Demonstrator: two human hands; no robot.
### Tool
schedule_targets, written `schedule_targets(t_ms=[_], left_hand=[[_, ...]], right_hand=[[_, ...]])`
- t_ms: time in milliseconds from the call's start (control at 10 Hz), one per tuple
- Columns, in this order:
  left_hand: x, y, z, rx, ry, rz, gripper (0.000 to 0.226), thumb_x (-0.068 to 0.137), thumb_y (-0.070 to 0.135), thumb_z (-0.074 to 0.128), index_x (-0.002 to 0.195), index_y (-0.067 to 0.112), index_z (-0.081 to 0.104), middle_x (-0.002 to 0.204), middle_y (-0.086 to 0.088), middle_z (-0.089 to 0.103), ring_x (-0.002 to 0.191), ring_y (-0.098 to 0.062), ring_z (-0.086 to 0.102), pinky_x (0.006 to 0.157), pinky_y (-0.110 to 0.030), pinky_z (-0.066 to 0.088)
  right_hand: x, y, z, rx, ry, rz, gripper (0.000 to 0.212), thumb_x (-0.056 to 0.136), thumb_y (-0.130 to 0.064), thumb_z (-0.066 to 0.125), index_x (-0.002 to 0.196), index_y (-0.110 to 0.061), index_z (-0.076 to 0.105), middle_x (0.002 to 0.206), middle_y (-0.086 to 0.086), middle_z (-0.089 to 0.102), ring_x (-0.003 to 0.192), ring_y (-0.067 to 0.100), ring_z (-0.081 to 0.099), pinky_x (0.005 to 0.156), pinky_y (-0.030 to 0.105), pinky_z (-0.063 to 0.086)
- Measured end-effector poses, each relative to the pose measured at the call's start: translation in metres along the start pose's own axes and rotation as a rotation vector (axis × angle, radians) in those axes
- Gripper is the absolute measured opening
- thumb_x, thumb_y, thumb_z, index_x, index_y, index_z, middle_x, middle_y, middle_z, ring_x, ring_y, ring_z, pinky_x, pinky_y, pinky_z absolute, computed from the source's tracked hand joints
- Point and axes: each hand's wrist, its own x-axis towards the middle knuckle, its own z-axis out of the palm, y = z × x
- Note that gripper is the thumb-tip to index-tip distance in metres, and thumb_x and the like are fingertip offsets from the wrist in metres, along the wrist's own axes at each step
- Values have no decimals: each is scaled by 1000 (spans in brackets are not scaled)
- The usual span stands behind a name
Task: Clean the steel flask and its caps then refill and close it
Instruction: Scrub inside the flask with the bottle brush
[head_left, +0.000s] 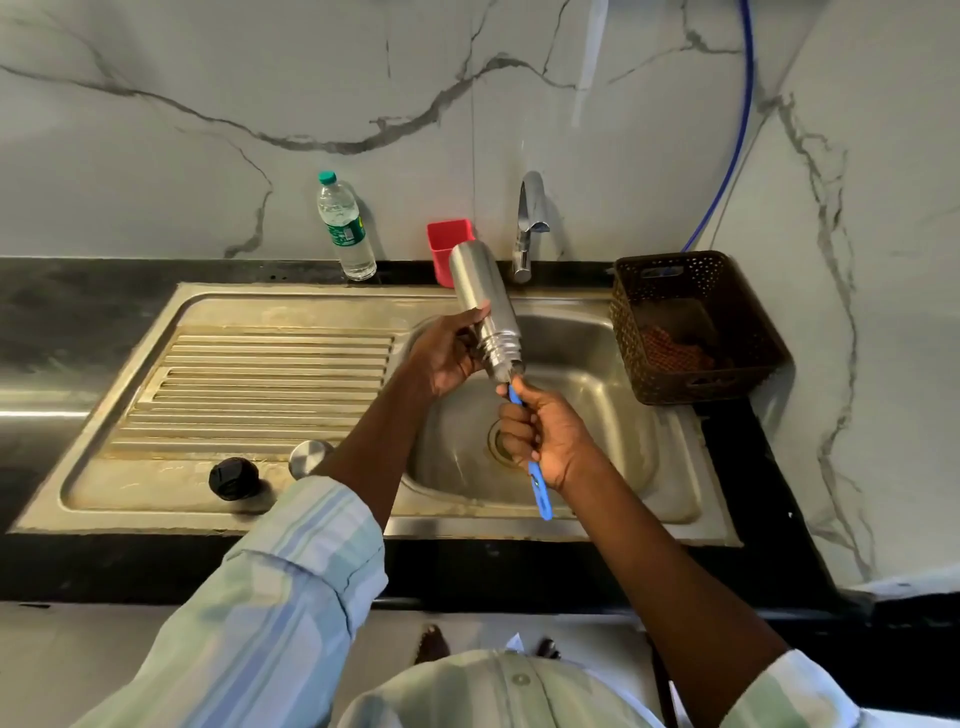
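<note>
**Flask held over sink basin, brush handle at its mouth**

Left hand (445, 353) gripped the steel flask (482, 306), fingers and thumb curled round its lower body near the threaded neck. Flask was tilted, base up and away toward the wall, open mouth pointing down toward the person, held above the sink basin (613, 410). Right hand (545, 436) was closed in a fist round the blue brush handle (537, 488); handle's upper end met the flask mouth, lower end stuck out below the fist. Brush head not visible, can't tell how far it was inside.

Both caps lay on the ribbed drainboard (249, 384), near its front edge: black cap (234, 478) to the left, steel cap (309, 457) just beside it, partly hidden behind the left forearm. The two caps looked close but apart.

Behind the sink: clear plastic water bottle (345, 228) with green cap, standing upright against the marble wall; red cup (449, 249) partly behind the flask; chrome tap (530, 223), no water seen running. Brown perforated basket (696, 327) sat on the counter right of the basin, with a reddish cloth inside.
</note>
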Motion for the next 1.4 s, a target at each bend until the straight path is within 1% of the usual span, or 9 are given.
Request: schedule_targets(t_ms=[100, 200, 300, 400, 500, 700, 900, 1100, 1400], left_hand=[[-1, 0, 4, 17, -12, -17, 49, 84, 22, 74, 122, -4, 55, 96, -16, 63, 85, -28, 66, 76, -40, 59], [-3, 5, 14, 257, 86, -80, 41, 81, 33, 80, 103, 6, 58, 100, -17, 68, 89, -28, 69, 82, -44, 60], [-1, 3, 18, 358, 185, -44, 57, 74, 23, 87, 114, 6, 51, 100, -16, 69, 87, -28, 70, 73, -43, 61], [-5, -1, 8, 180, 31, -52, 40, 84, 14, 75, 114, 1, 53, 93, -15, 66, 71, -23, 71, 61, -33, 59], [-7, -4, -4, -11, -66, -42, 52, 87, 21, 70, 129, -4, 51, 94, -15, 66, 75, -24, 70, 62, -34, 58], [-1, 1, 12, 253, 150, -68, 69, 71, 33, 87, 123, 5, 52, 106, -16, 70, 92, -30, 71, 77, -45, 61], [-9, -8, -4, -45, -27, -47, 45, 89, 19, 69, 124, -3, 52, 90, -16, 69, 78, -27, 69, 68, -37, 59], [-11, -6, 12, 49, 75, -91, 38, 84, 26, 79, 105, 8, 53, 90, -13, 65, 81, -29, 66, 87, -52, 56], [10, -4, 4, -148, 328, 16, 74, 68, 17, 87, 128, 3, 47, 97, -20, 68, 72, -31, 70, 59, -41, 60]], right_hand=[[-3, 7, 4, -906, 403, -385, 28, 100, -37, 46, 97, -14, 63, 69, 7, 59, 57, 22, 58, 50, 32, 48], [-13, 12, 1, -1665, 752, -566, 26, 100, -33, 44, 117, -20, 59, 99, 10, 69, 91, 34, 65, 74, 37, 47], [-5, 19, -7, -1657, 676, -519, 24, 97, -31, 48, 115, -22, 60, 93, 6, 69, 86, 32, 66, 70, 34, 46], [-1, 7, -7, -461, 175, -113, 22, 98, -28, 48, 94, -11, 61, 52, -3, 42, 40, 14, 42, 38, 18, 28], [-5, -2, -2, -114, 42, -36, 24, 100, -27, 44, 91, -9, 58, 49, -5, 28, 34, 8, 24, 34, 16, 18], [-9, 14, 2, -1786, 734, -544, 27, 100, -33, 44, 121, -23, 58, 101, 9, 69, 93, 33, 65, 76, 37, 46], [-1, 5, -3, -90, 21, 23, 27, 101, -29, 42, 96, -8, 58, 48, -5, 27, 31, 6, 23, 31, 15, 18], [-9, 18, 1, -1586, 630, -493, 29, 99, -39, 45, 118, -24, 61, 97, 9, 69, 89, 33, 65, 69, 34, 42], [-8, 27, -4, -1509, 511, -484, 35, 101, -44, 33, 118, -28, 60, 110, 6, 68, 100, 31, 61, 80, 41, 47]])
